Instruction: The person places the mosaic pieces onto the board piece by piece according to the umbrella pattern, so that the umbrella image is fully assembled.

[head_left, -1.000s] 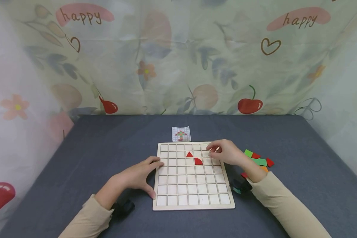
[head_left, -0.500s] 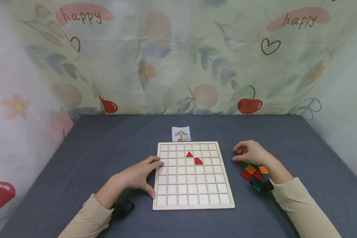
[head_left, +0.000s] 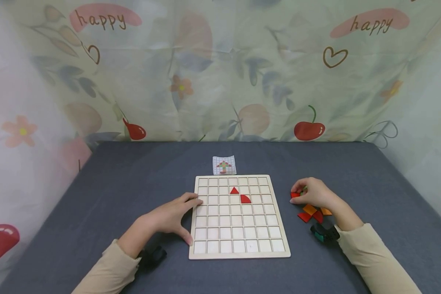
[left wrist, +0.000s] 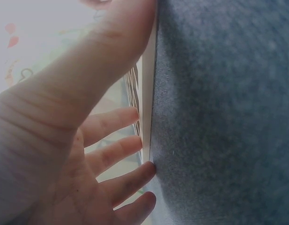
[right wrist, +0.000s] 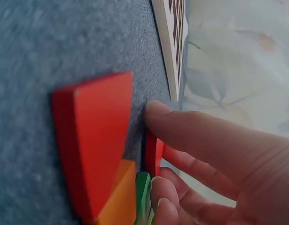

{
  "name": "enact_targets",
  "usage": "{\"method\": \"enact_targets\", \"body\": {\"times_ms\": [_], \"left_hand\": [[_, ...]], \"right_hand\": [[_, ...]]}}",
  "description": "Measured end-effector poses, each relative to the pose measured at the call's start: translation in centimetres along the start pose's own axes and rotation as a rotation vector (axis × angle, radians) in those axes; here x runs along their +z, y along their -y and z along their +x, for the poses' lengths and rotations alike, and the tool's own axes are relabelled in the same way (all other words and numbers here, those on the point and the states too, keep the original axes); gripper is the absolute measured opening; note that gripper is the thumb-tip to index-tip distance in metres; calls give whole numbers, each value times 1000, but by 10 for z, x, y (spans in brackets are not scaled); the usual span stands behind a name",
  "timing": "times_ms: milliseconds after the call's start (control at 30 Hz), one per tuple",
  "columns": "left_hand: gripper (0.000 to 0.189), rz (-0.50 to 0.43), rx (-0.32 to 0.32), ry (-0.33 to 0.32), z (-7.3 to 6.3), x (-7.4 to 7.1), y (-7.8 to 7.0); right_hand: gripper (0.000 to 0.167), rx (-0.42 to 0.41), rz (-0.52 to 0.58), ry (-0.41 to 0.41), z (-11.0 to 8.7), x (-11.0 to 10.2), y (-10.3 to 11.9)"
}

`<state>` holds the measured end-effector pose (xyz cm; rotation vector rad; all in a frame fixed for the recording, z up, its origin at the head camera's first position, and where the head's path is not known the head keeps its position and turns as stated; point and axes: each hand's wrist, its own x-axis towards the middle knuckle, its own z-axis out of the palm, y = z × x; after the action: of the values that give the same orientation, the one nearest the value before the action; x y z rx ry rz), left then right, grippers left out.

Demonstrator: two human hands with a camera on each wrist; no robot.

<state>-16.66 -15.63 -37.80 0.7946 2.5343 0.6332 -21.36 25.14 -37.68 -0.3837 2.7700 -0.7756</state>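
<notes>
A pale wooden grid board (head_left: 209, 233) lies flat on the table, with a red triangle block (head_left: 234, 190) and a red quarter-circle block (head_left: 245, 199) in its cells. My left hand (head_left: 169, 214) rests along the board's left edge, thumb and fingers spread and touching the rim; its fingers (left wrist: 116, 150) show against the edge in the left wrist view. Right of the board, my right hand (head_left: 314, 192) is down at the loose blocks. Its thumb and fingers pinch a red block (right wrist: 153, 152), whose full shape is hidden. A green block (right wrist: 142, 194) lies right by the fingers.
Several loose blocks lie near the right wrist, among them an orange one (head_left: 310, 209) and a red one (head_left: 304, 217). A small pattern card (head_left: 224, 165) with a coloured figure lies just beyond the board. A patterned cloth (head_left: 220, 81) hangs behind the table.
My right hand has moved right, off the board's upper right corner, down to the loose blocks, and has taken hold of a red one. The left hand and the board have stayed put.
</notes>
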Motion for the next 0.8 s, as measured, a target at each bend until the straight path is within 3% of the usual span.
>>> {"method": "enact_targets", "body": {"times_ms": [400, 800], "left_hand": [[104, 8, -11, -3, 0, 0, -1], [104, 5, -10, -1, 0, 0, -1]], "right_hand": [[26, -79, 67, -34, -4, -1, 16], [28, -198, 142, -11, -4, 10, 28]]}}
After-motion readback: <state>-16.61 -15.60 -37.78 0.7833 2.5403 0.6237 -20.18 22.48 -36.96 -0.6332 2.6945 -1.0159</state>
